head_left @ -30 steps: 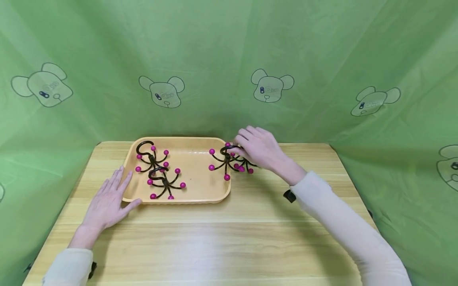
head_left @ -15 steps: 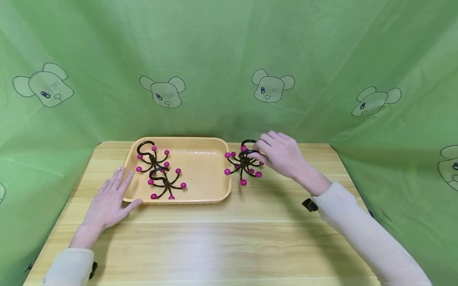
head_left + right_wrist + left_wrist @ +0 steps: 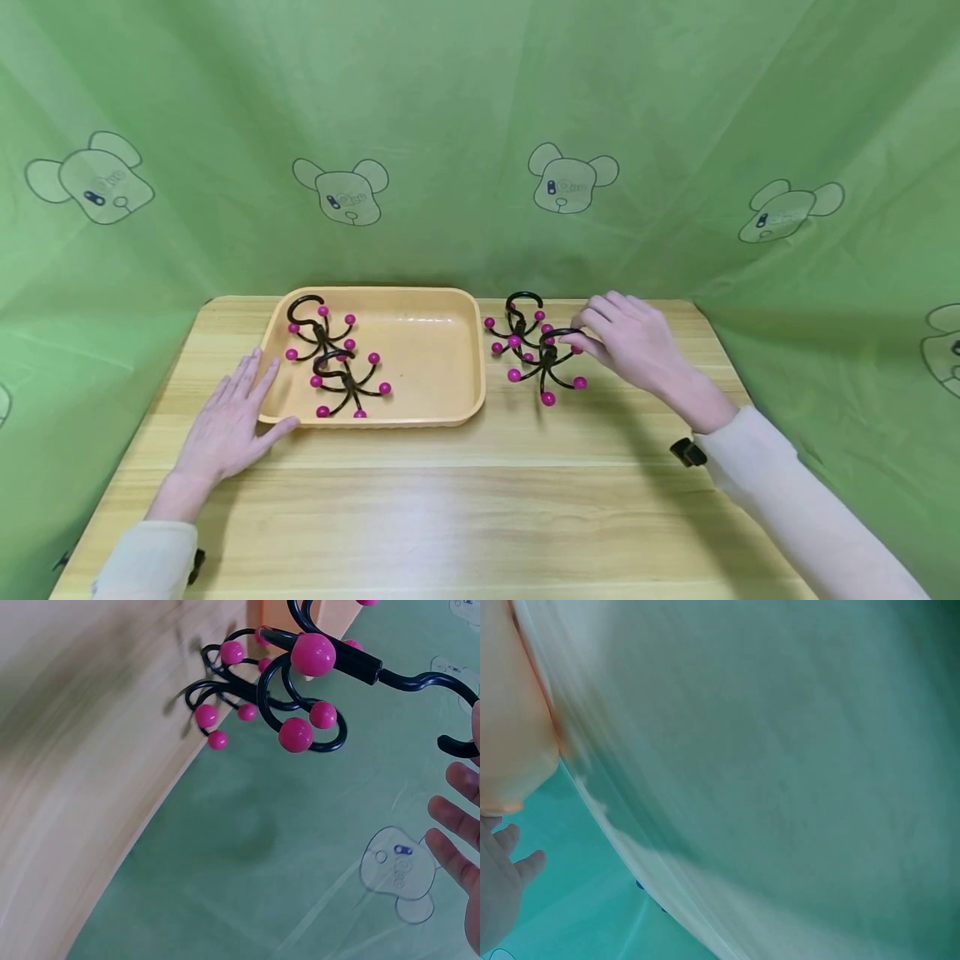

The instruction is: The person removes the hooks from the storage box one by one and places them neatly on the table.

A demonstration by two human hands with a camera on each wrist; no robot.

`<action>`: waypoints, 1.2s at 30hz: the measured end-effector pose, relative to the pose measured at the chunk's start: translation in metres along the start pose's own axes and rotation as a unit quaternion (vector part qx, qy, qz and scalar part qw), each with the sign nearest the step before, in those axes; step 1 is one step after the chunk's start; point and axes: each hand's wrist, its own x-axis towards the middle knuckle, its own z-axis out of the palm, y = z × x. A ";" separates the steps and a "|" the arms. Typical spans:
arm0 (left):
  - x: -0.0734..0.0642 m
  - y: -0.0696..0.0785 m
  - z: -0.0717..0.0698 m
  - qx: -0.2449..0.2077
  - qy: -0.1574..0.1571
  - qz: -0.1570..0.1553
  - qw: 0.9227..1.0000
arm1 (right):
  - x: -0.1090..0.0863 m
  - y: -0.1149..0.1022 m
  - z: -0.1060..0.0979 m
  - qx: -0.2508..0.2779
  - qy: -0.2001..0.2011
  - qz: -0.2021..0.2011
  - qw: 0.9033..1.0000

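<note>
In the head view, my right hand (image 3: pixel 630 337) pinches the curved top of a black hook hanger (image 3: pixel 549 354) whose arms end in pink balls. This hanger is held upright, just above the table, right of the tray. Close behind it, a second hook hanger (image 3: pixel 519 329) stands on the table, partly hidden. The right wrist view shows the held hanger's stem (image 3: pixel 360 664) and my curled fingers (image 3: pixel 454 817). My left hand (image 3: pixel 225 421) lies with straight fingers against the front left corner of the yellow tray (image 3: pixel 420 421). Two more hangers (image 3: pixel 347 383) stand inside the tray's left half.
The wooden table (image 3: pixel 420 517) carries everything. A green curtain (image 3: pixel 450 100) with mouse drawings rises behind the table and along both sides. The tray's raised rim stands close to the table's back edge.
My right hand has carried the hook hanger from over the tray's right rim rightward and toward the front, past the standing hanger. My left hand and the tray have stayed in place.
</note>
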 end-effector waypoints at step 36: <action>0.001 0.000 0.002 0.003 -0.002 -0.003 1.000 | -0.062 0.072 0.021 0.004 -0.031 0.117 0.993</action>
